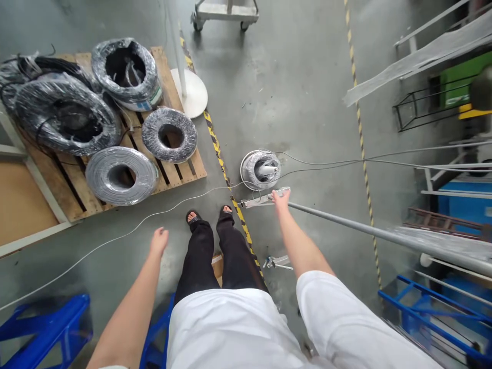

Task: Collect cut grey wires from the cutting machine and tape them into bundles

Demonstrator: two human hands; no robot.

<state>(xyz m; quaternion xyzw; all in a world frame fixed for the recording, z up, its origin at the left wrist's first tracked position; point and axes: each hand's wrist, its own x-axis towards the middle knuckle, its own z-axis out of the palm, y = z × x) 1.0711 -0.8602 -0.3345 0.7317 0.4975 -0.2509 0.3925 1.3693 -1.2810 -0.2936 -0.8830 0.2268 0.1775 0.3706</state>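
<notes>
My left hand (159, 241) hangs to the left of my legs, above the floor, with its fingers curled in and nothing visible in them. A thin white cable (144, 221) crosses the floor beyond it. My right hand (282, 200) reaches forward with fingers apart. In view it overlaps the flat metal foot (255, 202) of a stand; whether it touches this is unclear. A grey pole (346, 221) rises from beside that foot toward the right. Just past the hand, a wrapped cable coil (251, 166) sits on a round base, with thin grey cables running off to the right.
At left, a wooden pallet (196, 166) bears several plastic-wrapped coils, including a grey coil (103, 177). A white round pole base (198, 95) stands beside it. A wheeled cart (226, 14) is ahead. Blue stools (69, 328) stand lower left; racks and a blue frame (418, 305) line the right.
</notes>
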